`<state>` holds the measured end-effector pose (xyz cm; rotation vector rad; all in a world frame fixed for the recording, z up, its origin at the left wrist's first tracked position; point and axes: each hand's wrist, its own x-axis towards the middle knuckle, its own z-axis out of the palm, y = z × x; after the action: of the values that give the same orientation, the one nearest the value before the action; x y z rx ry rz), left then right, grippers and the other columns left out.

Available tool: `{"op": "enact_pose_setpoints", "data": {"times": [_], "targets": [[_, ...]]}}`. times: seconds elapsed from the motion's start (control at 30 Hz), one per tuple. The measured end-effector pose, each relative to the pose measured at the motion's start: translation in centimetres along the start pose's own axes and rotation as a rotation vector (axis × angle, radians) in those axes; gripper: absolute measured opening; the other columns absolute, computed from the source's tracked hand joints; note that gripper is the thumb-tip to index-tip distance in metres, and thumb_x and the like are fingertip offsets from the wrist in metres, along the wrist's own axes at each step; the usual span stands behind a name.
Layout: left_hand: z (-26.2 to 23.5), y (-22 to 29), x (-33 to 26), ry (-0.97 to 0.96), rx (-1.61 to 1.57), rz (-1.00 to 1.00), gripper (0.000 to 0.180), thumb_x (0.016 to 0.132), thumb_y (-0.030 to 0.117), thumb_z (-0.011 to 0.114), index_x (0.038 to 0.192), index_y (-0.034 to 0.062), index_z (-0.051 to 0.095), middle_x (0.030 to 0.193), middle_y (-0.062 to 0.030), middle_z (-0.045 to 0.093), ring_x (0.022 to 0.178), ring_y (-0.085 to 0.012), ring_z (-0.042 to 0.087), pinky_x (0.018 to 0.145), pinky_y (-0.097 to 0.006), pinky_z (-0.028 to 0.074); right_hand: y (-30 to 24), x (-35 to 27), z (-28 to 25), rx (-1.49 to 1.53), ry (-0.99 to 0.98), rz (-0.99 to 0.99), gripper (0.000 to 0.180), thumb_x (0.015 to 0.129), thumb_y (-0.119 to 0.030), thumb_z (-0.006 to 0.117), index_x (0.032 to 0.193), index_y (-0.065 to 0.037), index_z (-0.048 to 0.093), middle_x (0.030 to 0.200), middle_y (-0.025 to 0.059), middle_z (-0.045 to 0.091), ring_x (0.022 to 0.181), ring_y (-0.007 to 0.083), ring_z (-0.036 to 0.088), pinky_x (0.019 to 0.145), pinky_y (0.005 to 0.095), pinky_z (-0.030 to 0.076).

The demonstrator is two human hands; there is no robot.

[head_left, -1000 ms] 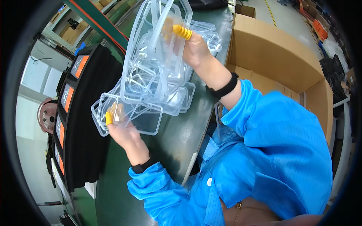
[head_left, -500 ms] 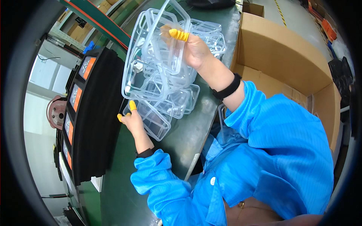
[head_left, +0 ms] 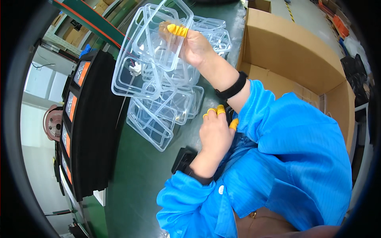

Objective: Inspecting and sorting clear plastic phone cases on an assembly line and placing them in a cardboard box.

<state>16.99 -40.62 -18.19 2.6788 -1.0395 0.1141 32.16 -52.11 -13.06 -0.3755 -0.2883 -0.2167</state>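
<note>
Black stacked trays (head_left: 93, 131) at far left; clear plastic trays (head_left: 156, 115) piled loose on the green worktop (head_left: 131, 186), apparently yet to be handled. Left hand (head_left: 216, 133) loosely curled, empty, beside the pile. Right hand (head_left: 194, 45) raised, gripping one clear tray (head_left: 158, 39). Cardboard box (head_left: 289, 51) at right.

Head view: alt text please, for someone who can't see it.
The right hand holds a clear plastic tray up over a green table with more clear trays lying on it. The left hand, with yellow fingertip covers, is empty near the blue sleeve.
</note>
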Motion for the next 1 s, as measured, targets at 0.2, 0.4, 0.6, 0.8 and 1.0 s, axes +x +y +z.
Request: {"op": "enact_pose_setpoints", "data": {"times": [0.2, 0.4, 0.6, 0.8, 1.0], "targets": [[3.2, 0.6, 1.1, 0.175, 0.076, 0.079, 0.015, 0.069, 0.011, 0.051, 0.080, 0.0011, 0.052, 0.079, -0.0128, 0.048, 0.076, -0.0292, 0.051, 0.057, -0.037, 0.044, -0.7, 0.8, -1.7, 0.103, -0.083, -0.019, 0.026, 0.083, -0.011, 0.046, 0.105, 0.002, 0.048, 0.099, 0.0114, 0.055, 0.091, 0.0190, 0.055, 0.079, 0.0281, 0.046], [3.1, 1.1, 1.4, 0.169, -0.004, 0.039, 0.015, 0.066, 0.011, 0.055, 0.078, 0.0010, 0.053, 0.084, -0.0154, 0.049, 0.078, -0.0334, 0.050, 0.061, -0.041, 0.044, -0.2, 0.1, -1.5, 0.071, 0.038, -0.010, 0.026, 0.082, -0.012, 0.048, 0.105, -0.002, 0.051, 0.097, 0.0072, 0.056, 0.087, 0.0146, 0.056, 0.074, 0.0248, 0.047], [0.6, 0.2, 1.0, 0.146, -0.285, -0.110, 0.022, 0.065, 0.012, 0.061, 0.081, 0.0009, 0.051, 0.079, -0.0169, 0.051, 0.074, -0.0328, 0.052, 0.064, -0.039, 0.044, -4.4, -0.5, -1.6, 0.223, -0.175, -0.005, 0.028, 0.080, -0.005, 0.049, 0.107, 0.002, 0.048, 0.101, 0.0117, 0.055, 0.092, 0.0195, 0.055, 0.080, 0.0279, 0.046], [-8.0, -5.0, 0.1, 0.441, -1.162, -0.245, 0.011, 0.074, 0.001, 0.056, 0.079, 0.0058, 0.047, 0.068, 0.0002, 0.044, 0.061, -0.0070, 0.040, 0.055, -0.020, 0.036, -12.6, -0.3, 2.5, -0.014, -0.265, 0.023, 0.022, 0.084, -0.009, 0.043, 0.100, 0.003, 0.050, 0.088, 0.0101, 0.058, 0.077, 0.0168, 0.058, 0.067, 0.0248, 0.050], [-10.8, -14.4, 0.4, 0.733, -1.472, -0.420, 0.014, 0.084, 0.013, 0.041, 0.094, 0.0089, 0.050, 0.073, 0.0010, 0.051, 0.058, -0.0048, 0.045, 0.048, -0.016, 0.035, -16.2, 3.1, 5.1, -0.540, -0.334, 0.123, 0.028, 0.082, -0.008, 0.048, 0.107, 0.005, 0.047, 0.100, 0.0128, 0.054, 0.092, 0.0177, 0.054, 0.082, 0.0272, 0.044]]}}
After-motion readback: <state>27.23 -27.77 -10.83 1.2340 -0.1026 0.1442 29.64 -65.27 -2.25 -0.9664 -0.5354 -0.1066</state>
